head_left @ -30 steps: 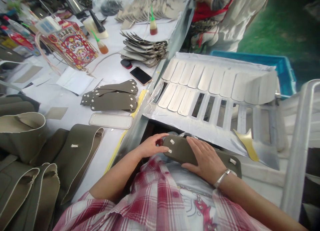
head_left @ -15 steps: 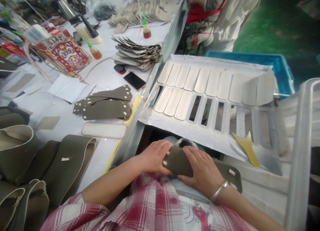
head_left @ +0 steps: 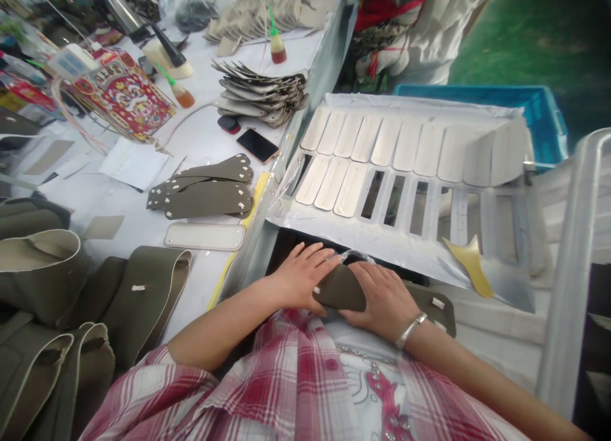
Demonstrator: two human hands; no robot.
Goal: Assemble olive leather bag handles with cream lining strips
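Observation:
An olive-green leather strap piece [head_left: 344,290] with small white tabs lies across my lap, its far end [head_left: 432,304] sticking out past my right wrist. My left hand [head_left: 301,277] lies on its left end with fingers stretched flat over it. My right hand [head_left: 384,294], with a silver bracelet at the wrist, presses flat on the middle of the piece. Both hands rest on the same piece, just below the edge of a white rack.
A white rack [head_left: 382,237] with pale oblong pieces [head_left: 382,142] stands ahead. On the table at left lie more olive pieces [head_left: 205,193], a white oblong plate [head_left: 204,236], a phone [head_left: 258,146], stacked pieces [head_left: 260,97], glue bottles [head_left: 179,91] and bag panels [head_left: 42,269]. Another person [head_left: 405,27] stands beyond; a blue crate [head_left: 539,110] is at right.
My left hand has moved from gripping the strap's end to lying flat on top of it with fingers spread. My right hand stays pressed on the piece; the view shifted slightly.

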